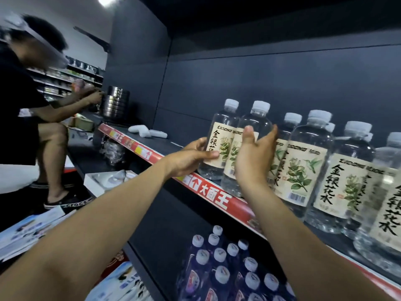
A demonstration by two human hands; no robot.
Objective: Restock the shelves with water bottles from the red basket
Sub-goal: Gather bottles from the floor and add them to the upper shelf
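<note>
Left hand (191, 157), centre frame: thumb and fingers curled round label of end water bottle (223, 127), upright at front of shelf (152, 144). Right hand (252, 159), at its 3 o'clock: wrapped round neighbouring bottle (257, 124). Bases seemingly on shelf, partly hidden. Row of bottles (308, 166) runs toward 3 o'clock. Purple-labelled bottles (221, 276) at 6 o'clock. Another person (19, 105) at 9 o'clock.

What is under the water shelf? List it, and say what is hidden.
Under the shelf, dark bottles with white caps stand in rows. The right arm hides whatever lies further right; the bottles' bases are out of frame.
</note>
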